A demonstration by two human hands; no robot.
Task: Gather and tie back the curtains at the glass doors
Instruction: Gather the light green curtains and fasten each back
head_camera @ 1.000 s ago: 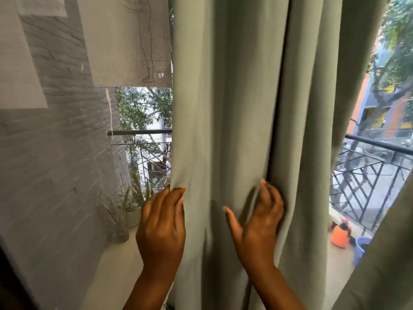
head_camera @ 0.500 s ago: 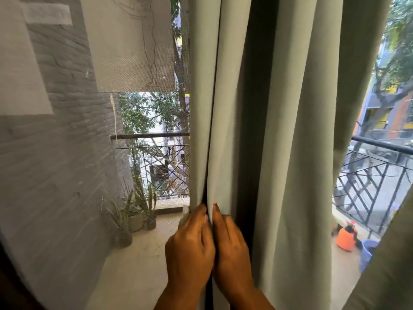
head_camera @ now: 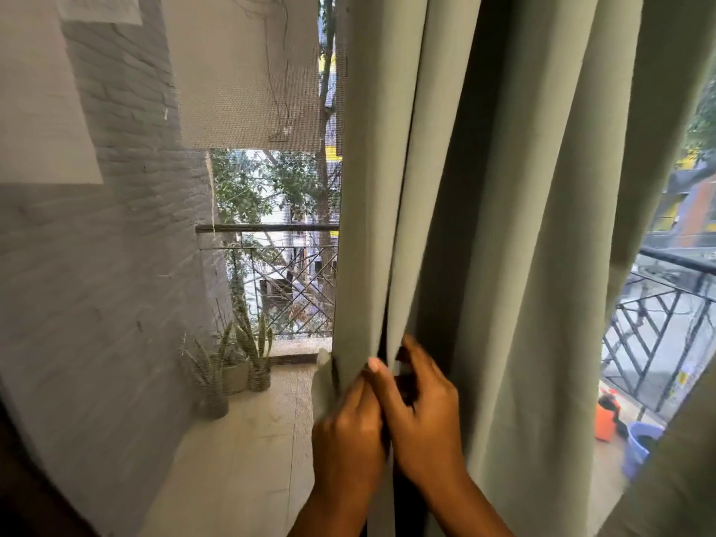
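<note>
Head view, left hand point(head_camera: 348, 428) and right hand point(head_camera: 420, 416) fingers curled, pinching gathered green curtain point(head_camera: 484, 226) folds

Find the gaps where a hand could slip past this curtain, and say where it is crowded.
Free: between the curtain's left edge and the potted plants; and right of it, before the railing. Crowded: the middle folds, where the left hand and right hand grip.
</note>
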